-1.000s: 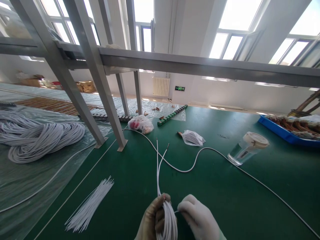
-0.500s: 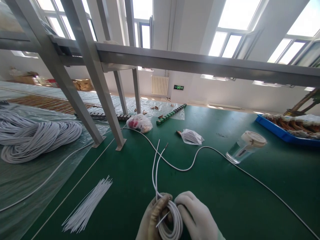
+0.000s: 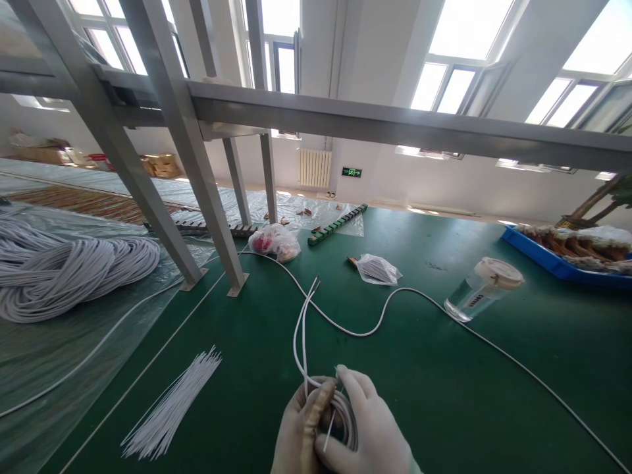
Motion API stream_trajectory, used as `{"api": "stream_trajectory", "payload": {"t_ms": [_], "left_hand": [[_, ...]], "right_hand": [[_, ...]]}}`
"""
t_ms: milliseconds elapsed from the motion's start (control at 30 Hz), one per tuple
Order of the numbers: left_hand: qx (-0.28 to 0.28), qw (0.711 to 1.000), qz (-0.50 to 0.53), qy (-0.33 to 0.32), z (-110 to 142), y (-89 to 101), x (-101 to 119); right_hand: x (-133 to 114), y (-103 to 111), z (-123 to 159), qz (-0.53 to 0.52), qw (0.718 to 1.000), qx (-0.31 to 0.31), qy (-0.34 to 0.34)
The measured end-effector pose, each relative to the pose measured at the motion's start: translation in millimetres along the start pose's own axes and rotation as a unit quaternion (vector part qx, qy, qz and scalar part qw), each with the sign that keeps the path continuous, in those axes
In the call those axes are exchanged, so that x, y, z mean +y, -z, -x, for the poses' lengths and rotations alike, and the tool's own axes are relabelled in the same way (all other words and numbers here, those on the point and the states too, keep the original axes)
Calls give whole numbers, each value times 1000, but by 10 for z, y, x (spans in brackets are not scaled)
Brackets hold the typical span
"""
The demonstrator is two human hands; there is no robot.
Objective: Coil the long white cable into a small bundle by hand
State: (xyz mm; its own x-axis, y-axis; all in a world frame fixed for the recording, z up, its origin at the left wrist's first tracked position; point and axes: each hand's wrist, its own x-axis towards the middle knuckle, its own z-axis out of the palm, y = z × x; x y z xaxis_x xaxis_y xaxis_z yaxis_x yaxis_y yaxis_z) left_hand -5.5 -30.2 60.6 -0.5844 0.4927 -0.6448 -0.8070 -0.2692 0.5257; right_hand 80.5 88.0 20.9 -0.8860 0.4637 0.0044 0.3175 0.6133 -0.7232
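Both my gloved hands meet at the bottom middle of the head view over a small coil of white cable (image 3: 344, 411). My left hand (image 3: 296, 431) grips the coil from the left. My right hand (image 3: 368, 431) lies over its right side, fingers closed around the loops and a thin white tie (image 3: 329, 428). Two free cable ends (image 3: 302, 322) stick up from the coil towards the far side of the green table (image 3: 444, 395). One long white cable (image 3: 375, 322) snakes loose across the table beyond them.
A bundle of thin white ties (image 3: 170, 408) lies at the lower left. Large white cable hanks (image 3: 74, 270) rest on plastic sheet at left. Grey frame legs (image 3: 217, 230) stand on the table. Two small plastic bags (image 3: 378, 268), a tipped plastic cup (image 3: 481, 289) and a blue tray (image 3: 557, 263) sit beyond.
The coil has turned from upright to flatter between my hands. My right hand has closed over its right side, and the two free ends have swung together to the left.
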Motion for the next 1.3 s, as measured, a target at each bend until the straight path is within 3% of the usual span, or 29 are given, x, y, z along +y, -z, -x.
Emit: {"api": "stream_trajectory", "payload": {"t_ms": [100,233,333,467,533,633,967,1133,1300], "left_hand": [[29,999,-25,1,57,-57,42],[-40,999,-10,-11,18,-40,28],[-59,998,22,0,-60,-13,-46],[-33,999,21,-36,-105,-1,-110],[-54,998,13,-22,-103,11,-102],[-101,995,-9,22,-107,43,-92],[-74,994,-63,42,-174,142,-226],[-109,993,-1,40,-129,80,-221],[-101,993,12,63,-63,18,-157]], "right_hand": [[-60,32,17,-12,998,44,51],[-112,77,58,-46,989,91,106],[-124,114,92,-72,987,99,105],[-133,187,130,-165,982,60,66],[-131,230,132,-190,980,46,48],[-113,285,108,-190,979,49,47],[-79,282,66,-166,983,64,52],[-106,280,52,-139,983,86,85],[-143,257,68,-156,981,98,68]]}}
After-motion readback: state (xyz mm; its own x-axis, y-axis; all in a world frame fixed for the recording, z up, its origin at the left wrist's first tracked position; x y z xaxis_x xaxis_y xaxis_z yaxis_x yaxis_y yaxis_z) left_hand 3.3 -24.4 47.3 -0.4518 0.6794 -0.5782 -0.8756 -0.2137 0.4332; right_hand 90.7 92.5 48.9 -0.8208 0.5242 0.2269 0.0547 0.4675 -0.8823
